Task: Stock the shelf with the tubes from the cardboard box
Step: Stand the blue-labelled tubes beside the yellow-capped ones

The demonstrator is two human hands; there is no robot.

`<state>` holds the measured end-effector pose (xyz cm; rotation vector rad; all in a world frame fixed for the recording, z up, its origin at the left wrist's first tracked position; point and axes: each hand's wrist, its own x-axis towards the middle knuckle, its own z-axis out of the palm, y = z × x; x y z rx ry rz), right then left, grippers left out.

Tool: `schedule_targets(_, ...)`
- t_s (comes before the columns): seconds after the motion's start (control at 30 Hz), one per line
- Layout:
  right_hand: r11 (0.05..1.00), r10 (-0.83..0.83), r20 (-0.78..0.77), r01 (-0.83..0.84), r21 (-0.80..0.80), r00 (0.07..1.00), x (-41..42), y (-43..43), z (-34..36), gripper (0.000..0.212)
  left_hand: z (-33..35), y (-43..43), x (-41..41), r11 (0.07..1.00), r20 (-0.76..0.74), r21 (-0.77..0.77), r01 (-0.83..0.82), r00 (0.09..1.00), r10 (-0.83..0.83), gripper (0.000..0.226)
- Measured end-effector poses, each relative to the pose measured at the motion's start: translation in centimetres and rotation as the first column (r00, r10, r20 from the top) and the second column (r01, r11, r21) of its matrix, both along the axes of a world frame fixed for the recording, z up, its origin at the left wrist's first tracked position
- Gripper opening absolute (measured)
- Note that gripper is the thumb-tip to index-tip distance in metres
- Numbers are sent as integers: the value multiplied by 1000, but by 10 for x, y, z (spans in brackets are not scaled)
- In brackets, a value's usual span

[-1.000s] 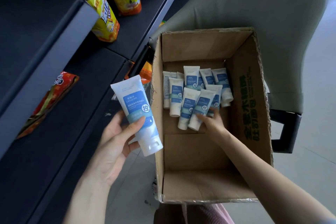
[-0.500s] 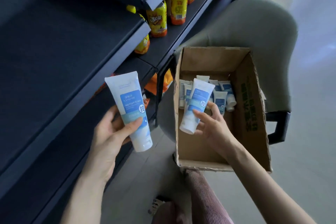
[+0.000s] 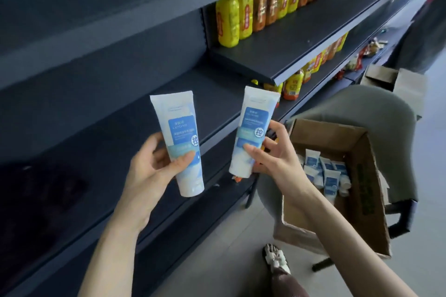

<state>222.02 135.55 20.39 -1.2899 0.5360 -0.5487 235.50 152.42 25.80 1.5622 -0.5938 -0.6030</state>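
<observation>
The left hand is raised in front of the dark shelf, palm toward the camera, fingers curled behind a white and blue tube and the thumb pressed across its lower front; the tube stands nearly upright, crimped end up, cap end down. The right hand is held beside it at about the same height, fingers closed around the lower half of a second tube, which leans slightly to the right; the two tubes are near each other but apart.

Both tubes sit in the air just before the front edge of the shelf, whose flat board behind them is bare and wide open to the left; the next board above overhangs it. On the higher shelf to the right stands a row of yellow and orange bottles.

The cardboard box rests on a grey chair at the right, flaps open, its edges rough and torn; more tubes lie packed together on its bottom, smooth and glossy, with white caps; the shelf is matte dark metal.
</observation>
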Motion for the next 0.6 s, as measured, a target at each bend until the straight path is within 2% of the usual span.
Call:
schedule_targets(0.07,998,44,30,-43,-53,999,9,15,22,55,21,19,1,999,52,-35,-26,998,28,41)
schedule_targets(0.2,983,129,111,-113,-143,985,24,39,62,50,59,54,3,990,163,-101,-102,980,118,39)
schedule_targets(0.37,952,218,169,-172,-252,961,39,66,105,53,99,93,0,969,270,-186,-163,940,210,41)
schedule_targets(0.6,936,303,259,-236,-260,917,61,94,145,57,136,146,-1,902,348,-304,-307,845,405,43)
